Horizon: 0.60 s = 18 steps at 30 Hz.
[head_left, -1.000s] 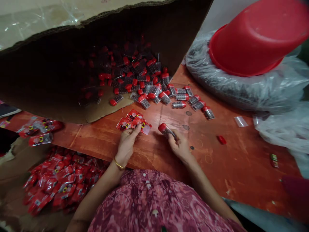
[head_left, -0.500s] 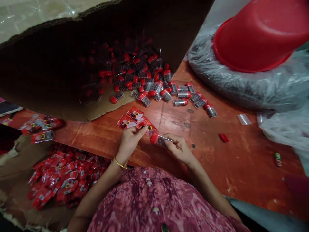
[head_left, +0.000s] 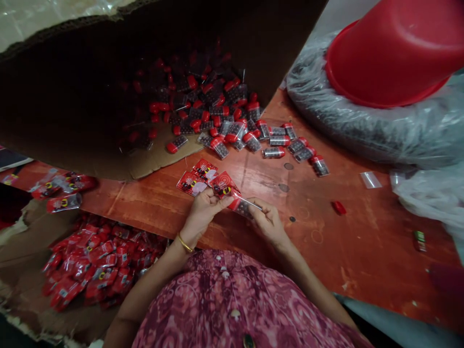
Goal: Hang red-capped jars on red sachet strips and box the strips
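My left hand [head_left: 205, 210] pinches a red printed card [head_left: 224, 183] between thumb and fingers. Against the lower edge of that card lies the red end of a small clear pack with dark dotted contents [head_left: 242, 207]. My right hand [head_left: 268, 220] grips the pack's other end, fingers closed round it. The card and the pack overlap in front of my body, just above the table; whether one is inside the other I cannot tell. Beside my left hand, more red printed cards [head_left: 197, 178] lie on the table.
A cardboard box [head_left: 152, 166] on its side spills similar packs [head_left: 235, 131] onto the red-brown table [head_left: 348, 251]. Below left, another carton holds many red packages [head_left: 90, 266]. A red bucket [head_left: 391, 58] stands on a plastic-wrapped bundle [head_left: 362, 135]. A red cap [head_left: 339, 208] lies at right.
My left hand has moved right with the card, bringing it against the red end of the pack. The right hand stays nearly in place, still holding the pack.
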### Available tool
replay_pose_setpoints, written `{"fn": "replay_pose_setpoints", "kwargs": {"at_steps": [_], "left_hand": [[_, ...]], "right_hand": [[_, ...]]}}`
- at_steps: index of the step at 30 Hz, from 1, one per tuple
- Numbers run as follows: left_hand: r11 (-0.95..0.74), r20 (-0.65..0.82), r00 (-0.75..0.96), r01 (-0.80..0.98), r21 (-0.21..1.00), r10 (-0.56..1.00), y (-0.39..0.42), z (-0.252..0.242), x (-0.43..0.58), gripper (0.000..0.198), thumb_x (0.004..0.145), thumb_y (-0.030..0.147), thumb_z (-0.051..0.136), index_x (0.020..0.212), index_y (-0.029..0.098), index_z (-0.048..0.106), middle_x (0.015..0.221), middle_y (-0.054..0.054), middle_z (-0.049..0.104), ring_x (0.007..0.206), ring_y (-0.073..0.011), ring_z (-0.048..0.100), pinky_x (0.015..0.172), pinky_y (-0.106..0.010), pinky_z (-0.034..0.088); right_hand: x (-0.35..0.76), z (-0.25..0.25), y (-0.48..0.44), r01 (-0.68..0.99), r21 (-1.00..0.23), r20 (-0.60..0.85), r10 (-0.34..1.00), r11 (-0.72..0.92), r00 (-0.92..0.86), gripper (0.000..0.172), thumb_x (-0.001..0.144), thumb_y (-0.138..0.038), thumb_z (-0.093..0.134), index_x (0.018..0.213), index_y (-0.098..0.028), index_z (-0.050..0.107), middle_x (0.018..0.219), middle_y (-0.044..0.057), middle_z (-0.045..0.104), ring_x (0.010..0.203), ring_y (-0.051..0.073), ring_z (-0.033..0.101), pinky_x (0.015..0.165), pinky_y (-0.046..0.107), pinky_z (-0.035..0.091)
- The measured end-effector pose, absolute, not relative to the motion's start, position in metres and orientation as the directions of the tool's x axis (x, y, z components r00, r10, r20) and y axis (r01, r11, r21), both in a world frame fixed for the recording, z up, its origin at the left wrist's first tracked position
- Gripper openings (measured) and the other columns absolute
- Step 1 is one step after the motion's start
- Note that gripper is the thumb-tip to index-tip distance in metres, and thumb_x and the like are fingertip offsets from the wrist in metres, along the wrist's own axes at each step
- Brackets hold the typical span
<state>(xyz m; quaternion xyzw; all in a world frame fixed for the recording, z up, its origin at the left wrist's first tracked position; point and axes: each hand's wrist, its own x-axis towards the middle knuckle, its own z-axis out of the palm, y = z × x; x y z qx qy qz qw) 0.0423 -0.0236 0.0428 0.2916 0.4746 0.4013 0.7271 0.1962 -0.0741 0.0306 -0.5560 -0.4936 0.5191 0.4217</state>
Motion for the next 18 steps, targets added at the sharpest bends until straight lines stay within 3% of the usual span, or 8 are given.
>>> {"fn": "replay_pose_setpoints", "kwargs": {"at_steps": [7, 13, 18], "left_hand": [[0.458, -0.43, 0.162, -0.382, 0.803, 0.888, -0.033, 0.033, 0.049, 0.03, 0.048, 0.023, 0.083, 0.073, 0.015, 0.068, 0.074, -0.002, 0.071, 0.066, -0.0118, 0.061, 0.07, -0.025, 0.048], [0.48, -0.432, 0.21, -0.383, 0.789, 0.877, -0.036, 0.033, 0.05, 0.024, 0.055, 0.031, 0.08, 0.067, 0.014, 0.068, 0.068, -0.001, 0.068, 0.061, -0.0106, 0.058, 0.066, -0.024, 0.047], [0.483, -0.415, 0.254, -0.363, 0.796, 0.874, -0.035, 0.033, 0.052, 0.029, 0.05, 0.033, 0.082, 0.067, 0.014, 0.067, 0.065, -0.001, 0.067, 0.06, -0.0108, 0.056, 0.063, -0.023, 0.046]], "right_hand": [[0.187, 0.023, -0.076, 0.17, -0.984, -0.038, 0.996, -0.051, 0.077, 0.027, 0.083, -0.042, 0.047, 0.083, -0.018, 0.061, 0.067, 0.0, 0.056, 0.056, 0.011, 0.048, 0.053, 0.023, 0.041], [0.184, 0.019, -0.072, -0.04, -0.969, -0.239, 0.967, -0.243, -0.088, 0.036, 0.084, -0.053, 0.045, 0.074, -0.019, 0.051, 0.05, -0.008, 0.04, 0.036, 0.006, 0.031, 0.035, 0.02, 0.031], [0.168, 0.015, -0.071, 0.024, -0.991, -0.13, 0.99, -0.132, 0.057, 0.035, 0.086, -0.053, 0.043, 0.084, -0.02, 0.053, 0.055, -0.006, 0.041, 0.04, 0.007, 0.035, 0.036, 0.02, 0.032]]}}
